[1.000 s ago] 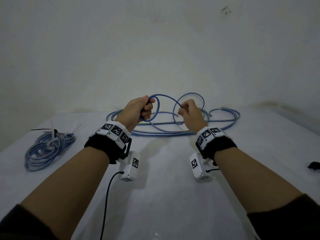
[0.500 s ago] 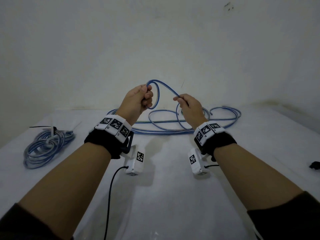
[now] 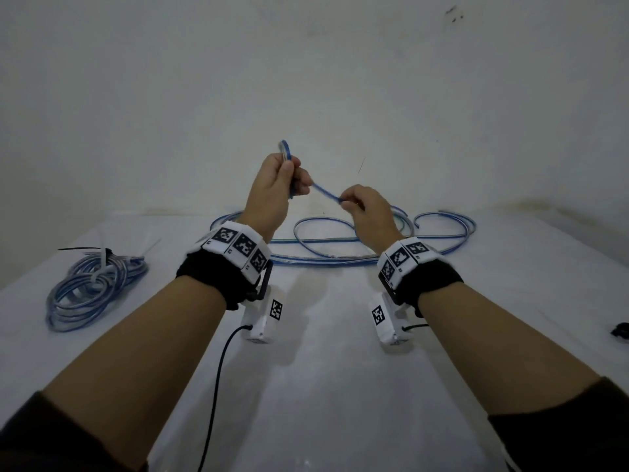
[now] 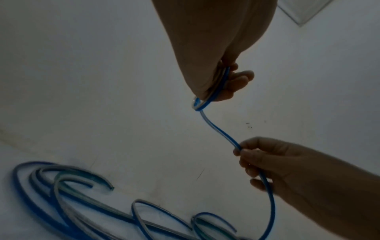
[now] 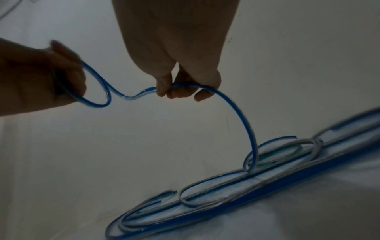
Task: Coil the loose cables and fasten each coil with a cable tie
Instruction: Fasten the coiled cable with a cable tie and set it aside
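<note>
Blue and clear in its jacket, the loose cable (image 3: 325,191) now runs tight between my two hands, and this is the change: half a second ago the loop above my left hand (image 3: 272,190) was wide and open, and now it is small, only a short arc showing over the knuckles. My left hand is also higher than one second ago and is closed around the first turns of the coil; the left wrist view shows the strands pressed between the fingers (image 4: 236,81) and the palm. My right hand (image 3: 369,212) pinches the cable a little further along, thumb against the forefinger, and from there the cable bends down to the rest of its length (image 3: 340,248), which lies in slack curves on the white table (image 3: 323,386) near the wall. I judge that the coil is only beginning, with most of the cable not yet gathered. One finished coil (image 3: 92,287) with its cable tie (image 3: 102,258) lies at the far left of the table, well apart from my hands. Next I should feed a new turn to the left hand.
</note>
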